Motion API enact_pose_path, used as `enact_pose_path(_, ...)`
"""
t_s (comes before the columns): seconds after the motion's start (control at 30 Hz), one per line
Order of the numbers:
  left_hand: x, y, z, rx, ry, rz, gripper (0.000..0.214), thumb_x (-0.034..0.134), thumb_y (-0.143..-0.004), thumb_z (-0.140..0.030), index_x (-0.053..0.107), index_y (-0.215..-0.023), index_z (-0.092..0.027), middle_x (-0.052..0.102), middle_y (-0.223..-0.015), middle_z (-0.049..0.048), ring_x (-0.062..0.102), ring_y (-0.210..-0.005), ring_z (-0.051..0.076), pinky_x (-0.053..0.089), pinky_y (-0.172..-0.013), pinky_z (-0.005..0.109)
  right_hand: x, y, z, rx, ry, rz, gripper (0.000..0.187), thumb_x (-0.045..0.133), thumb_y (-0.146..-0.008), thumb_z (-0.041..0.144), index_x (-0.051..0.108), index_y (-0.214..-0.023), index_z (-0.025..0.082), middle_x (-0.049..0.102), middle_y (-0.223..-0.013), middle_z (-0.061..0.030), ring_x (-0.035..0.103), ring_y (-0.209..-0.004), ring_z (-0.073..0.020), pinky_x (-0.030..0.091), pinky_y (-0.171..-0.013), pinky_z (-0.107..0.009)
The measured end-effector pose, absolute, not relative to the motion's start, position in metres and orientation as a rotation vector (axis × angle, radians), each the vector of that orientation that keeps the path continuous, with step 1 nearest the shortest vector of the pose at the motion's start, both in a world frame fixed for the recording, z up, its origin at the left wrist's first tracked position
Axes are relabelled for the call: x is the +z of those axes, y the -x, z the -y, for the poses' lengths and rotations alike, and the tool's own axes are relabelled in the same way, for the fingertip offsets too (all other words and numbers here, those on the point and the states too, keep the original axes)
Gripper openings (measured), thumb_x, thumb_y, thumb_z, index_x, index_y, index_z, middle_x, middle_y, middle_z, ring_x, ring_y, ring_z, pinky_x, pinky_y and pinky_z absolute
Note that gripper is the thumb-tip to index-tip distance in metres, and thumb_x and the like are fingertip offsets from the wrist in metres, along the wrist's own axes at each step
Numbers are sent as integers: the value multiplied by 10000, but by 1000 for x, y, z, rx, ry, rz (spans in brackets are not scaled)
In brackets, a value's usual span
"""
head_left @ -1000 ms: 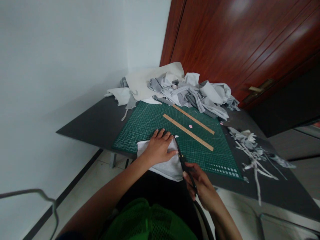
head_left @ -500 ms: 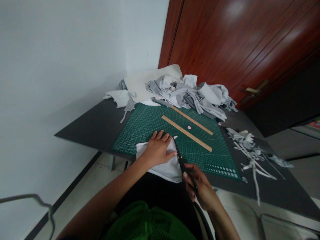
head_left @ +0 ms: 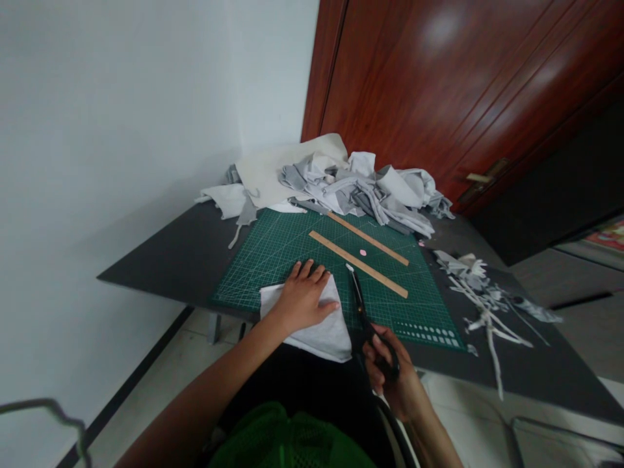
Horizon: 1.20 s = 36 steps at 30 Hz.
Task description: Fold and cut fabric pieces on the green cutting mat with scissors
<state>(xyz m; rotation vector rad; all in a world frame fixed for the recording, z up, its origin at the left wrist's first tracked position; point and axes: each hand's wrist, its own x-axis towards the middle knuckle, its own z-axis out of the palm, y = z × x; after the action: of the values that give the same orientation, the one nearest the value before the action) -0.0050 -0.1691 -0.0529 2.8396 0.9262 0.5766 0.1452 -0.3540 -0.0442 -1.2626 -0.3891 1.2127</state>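
Observation:
My left hand lies flat with fingers spread on a piece of light grey fabric. The fabric rests at the near edge of the green cutting mat, and its near side hangs over the table edge. In my right hand is a pair of black scissors, fingers wrapped round the handles. Their blades look closed and point away from me, a little right of the fabric and apart from it. A small white scrap lies at the blade tips.
Two wooden rulers and a pink oval piece lie on the mat. Behind it is a heap of grey and white cloth. Thin fabric offcuts lie on the dark table at the right. A wooden door stands behind.
The scissors have moved right, off the fabric's right edge, with my right hand. My left hand stays on the fabric. The whole view has shifted slightly.

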Motion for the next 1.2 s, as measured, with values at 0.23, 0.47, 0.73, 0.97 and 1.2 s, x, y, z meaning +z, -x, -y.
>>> enact_pose_path(0.23,-53,6,168,561,-2848,-914,690,556,-905,-631,541,-1426,-178,529,-1494,113,352,-1462,388,196,-1234,547,-38,-160,349,1330,1004,287,413,872,-712,426,576,-924,230,531,-636,81,360,-381,-31,290,-299,-117)
enact_pose_path(0.47,-48,7,171,560,-2839,-919,670,577,-903,-610,547,-1419,-182,534,-1484,122,358,-1459,385,210,-1228,555,-40,-164,344,1460,818,213,380,841,-774,384,637,-1015,172,546,-665,54,381,-407,-24,314,-317,-108)
enact_pose_path(0.73,-49,6,171,534,-2863,-917,679,558,-914,-617,540,-1428,-173,532,-1485,128,365,-1453,388,220,-1224,558,-42,-164,338,1467,811,183,420,867,-770,405,667,-1034,147,559,-643,62,405,-399,-15,322,-314,-94)
enact_pose_path(0.97,-51,6,169,529,-2875,-897,636,510,-953,-594,525,-1439,-185,533,-1482,135,351,-1466,385,209,-1223,585,-40,-162,338,1450,823,202,422,904,-739,370,647,-983,140,577,-669,58,414,-422,-10,362,-339,-95)
enact_pose_path(1.2,-50,6,169,475,-2853,-889,628,506,-973,-559,494,-1452,-154,489,-1521,148,333,-1487,372,225,-1238,550,-47,-162,340,1444,846,230,386,880,-767,373,597,-949,184,552,-677,70,370,-415,-10,337,-335,-96)
